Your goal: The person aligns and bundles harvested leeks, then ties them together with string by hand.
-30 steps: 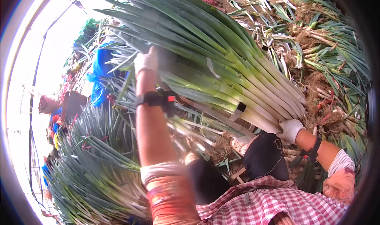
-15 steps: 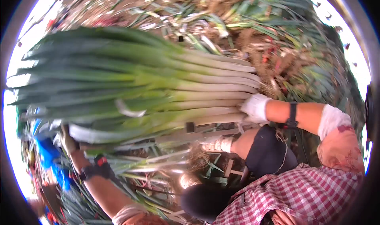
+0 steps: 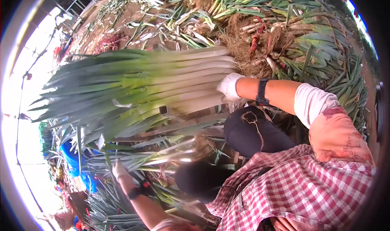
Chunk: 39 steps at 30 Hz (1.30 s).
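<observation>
A wide row of leeks (image 3: pixel 183 78) lies side by side in front of me, white stems to the right and green leaves to the left. My right hand (image 3: pixel 230 87), in a white glove, is closed at the root end of the nearest stems. Below the leaf ends is my left hand (image 3: pixel 120 171), also gloved. A leaf strip (image 3: pixel 108 158) hangs right beside its fingers; blur hides whether they grip it. The leaf tips are blurred too.
Bundles of leeks with roots (image 3: pixel 313 32) are piled at the back right, with red ties (image 3: pixel 254 42). Loose leaves litter the ground behind. More leeks (image 3: pixel 174 156) lie below the row, near my knees (image 3: pixel 256 129). Blue plastic (image 3: pixel 73 160) is at the left.
My left hand has come away from the leaf edge, lower and to the right in view. The view has shifted; my right hand stays at the stems' root end.
</observation>
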### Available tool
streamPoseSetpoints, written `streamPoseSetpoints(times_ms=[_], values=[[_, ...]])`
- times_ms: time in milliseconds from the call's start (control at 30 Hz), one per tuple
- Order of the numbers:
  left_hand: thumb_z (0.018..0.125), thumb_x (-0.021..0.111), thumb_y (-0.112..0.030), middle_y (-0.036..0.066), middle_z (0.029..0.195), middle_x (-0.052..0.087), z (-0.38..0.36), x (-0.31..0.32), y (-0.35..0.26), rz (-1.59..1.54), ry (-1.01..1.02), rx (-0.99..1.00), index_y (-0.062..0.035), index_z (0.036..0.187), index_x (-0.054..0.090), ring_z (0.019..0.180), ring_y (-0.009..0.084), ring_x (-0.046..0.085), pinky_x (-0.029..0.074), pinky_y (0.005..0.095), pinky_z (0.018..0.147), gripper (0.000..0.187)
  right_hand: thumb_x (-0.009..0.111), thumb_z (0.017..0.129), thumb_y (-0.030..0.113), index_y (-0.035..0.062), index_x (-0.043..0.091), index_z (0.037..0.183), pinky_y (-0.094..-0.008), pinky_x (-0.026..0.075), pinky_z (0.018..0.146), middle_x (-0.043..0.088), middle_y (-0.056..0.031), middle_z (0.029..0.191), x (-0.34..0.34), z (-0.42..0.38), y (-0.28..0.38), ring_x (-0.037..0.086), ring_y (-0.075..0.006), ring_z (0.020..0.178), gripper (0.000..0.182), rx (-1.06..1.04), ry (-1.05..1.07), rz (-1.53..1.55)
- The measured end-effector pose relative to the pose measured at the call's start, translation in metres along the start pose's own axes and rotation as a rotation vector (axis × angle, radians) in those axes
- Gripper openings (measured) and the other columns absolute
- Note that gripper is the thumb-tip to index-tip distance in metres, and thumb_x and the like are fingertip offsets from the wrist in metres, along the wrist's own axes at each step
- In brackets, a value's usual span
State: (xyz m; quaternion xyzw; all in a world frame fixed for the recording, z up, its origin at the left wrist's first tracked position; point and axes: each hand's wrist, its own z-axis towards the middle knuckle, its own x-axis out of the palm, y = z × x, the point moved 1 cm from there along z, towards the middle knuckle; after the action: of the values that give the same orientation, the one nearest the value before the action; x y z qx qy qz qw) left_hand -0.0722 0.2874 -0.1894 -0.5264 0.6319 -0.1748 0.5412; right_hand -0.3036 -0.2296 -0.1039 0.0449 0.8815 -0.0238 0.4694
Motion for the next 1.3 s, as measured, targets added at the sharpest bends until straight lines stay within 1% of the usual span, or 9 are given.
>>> streamPoseSetpoints(times_ms=[167,300,367,400,500,600,700,967,1300], values=[[0.086,0.052,-0.014,0.016,0.111,0.056,-0.173,0.036,-0.101,0.283,-0.222,0.869,0.0006,0.110,0.056,0.100,0.0298,0.054,0.042,0.0369,0.088,0.029,0.060,0.074,0.044,0.0085,0.059,0.113,-0.0408,0.047,0.082,0.063,-0.0153,0.104,-0.001,-0.007,-0.015,0.060,-0.0313,0.097,0.053,-0.036,-0.074,0.113],[0.081,0.054,-0.012,0.017,0.116,0.054,-0.250,0.115,-0.180,0.595,0.044,1.538,-0.0043,0.111,0.056,0.111,0.0381,0.048,0.036,0.0454,0.097,0.031,0.059,0.077,0.041,0.0080,0.059,0.111,-0.0410,0.048,0.081,0.064,-0.0165,0.098,-0.026,-0.015,-0.031,0.061,-0.0319,0.093,0.048,-0.035,0.056,0.181],[0.081,0.057,-0.020,0.017,0.123,0.050,-0.258,0.158,-0.199,0.755,0.122,1.636,-0.0066,0.119,0.052,0.118,0.0380,0.042,0.032,0.0452,0.101,0.040,0.059,0.080,0.034,0.0078,0.057,0.114,-0.0403,0.048,0.082,0.062,-0.0165,0.103,-0.030,-0.017,-0.055,0.060,-0.0315,0.094,0.043,0.000,-0.138,0.234],[0.084,0.053,-0.032,0.015,0.128,0.046,-0.253,0.179,-0.204,0.910,0.149,1.622,-0.0104,0.127,0.047,0.124,0.0359,0.036,0.024,0.0468,0.105,0.048,0.059,0.081,0.028,0.0093,0.050,0.121,-0.0389,0.048,0.083,0.056,-0.0149,0.113,-0.033,-0.024,-0.062,0.058,-0.0305,0.099,0.045,0.022,-0.369,0.239],[0.086,0.046,-0.047,0.013,0.132,0.044,-0.219,0.227,-0.221,1.123,0.007,1.781,-0.0147,0.133,0.040,0.127,0.0339,0.032,0.016,0.0493,0.107,0.057,0.064,0.078,0.027,0.0066,0.038,0.132,-0.0373,0.044,0.091,0.041,-0.0177,0.131,-0.034,-0.009,-0.094,0.052,-0.0322,0.109,0.063,0.068,-0.361,0.236],[0.086,0.040,-0.054,0.010,0.133,0.044,-0.180,0.244,-0.250,1.197,-0.145,1.801,-0.0168,0.135,0.038,0.128,0.0324,0.032,0.012,0.0511,0.107,0.062,0.069,0.072,0.032,0.0062,0.039,0.132,-0.0391,0.046,0.087,0.042,-0.0210,0.126,-0.029,0.020,-0.110,0.054,-0.0352,0.104,0.072,0.015,-0.323,0.200],[0.085,0.043,-0.053,0.006,0.133,0.044,-0.182,0.250,-0.260,1.426,-0.019,1.641,-0.0167,0.131,0.043,0.128,0.0285,0.032,0.013,0.0512,0.107,0.059,0.072,0.068,0.035,0.0060,0.040,0.131,-0.0390,0.046,0.087,0.042,-0.0217,0.124,-0.032,0.028,-0.113,0.055,-0.0352,0.103,0.076,-0.003,-0.219,0.239],[0.082,0.050,-0.048,0.005,0.116,0.056,-0.184,0.257,-0.267,1.404,0.026,1.553,-0.0143,0.115,0.053,0.116,0.0243,0.045,0.021,0.0486,0.104,0.047,0.073,0.064,0.038,0.0053,0.047,0.122,-0.0400,0.047,0.082,0.050,-0.0175,0.112,-0.035,0.030,-0.118,0.057,-0.0325,0.096,0.072,-0.091,-0.250,0.260],[0.079,0.057,-0.043,0.005,0.108,0.060,-0.183,0.256,-0.260,1.220,0.106,1.613,-0.0132,0.106,0.058,0.106,0.0226,0.051,0.029,0.0417,0.100,0.040,0.071,0.066,0.034,0.0030,0.055,0.114,-0.0360,0.048,0.084,0.052,-0.0154,0.114,-0.046,0.024,-0.113,0.057,-0.0298,0.101,0.060,-0.083,-0.141,0.248]])
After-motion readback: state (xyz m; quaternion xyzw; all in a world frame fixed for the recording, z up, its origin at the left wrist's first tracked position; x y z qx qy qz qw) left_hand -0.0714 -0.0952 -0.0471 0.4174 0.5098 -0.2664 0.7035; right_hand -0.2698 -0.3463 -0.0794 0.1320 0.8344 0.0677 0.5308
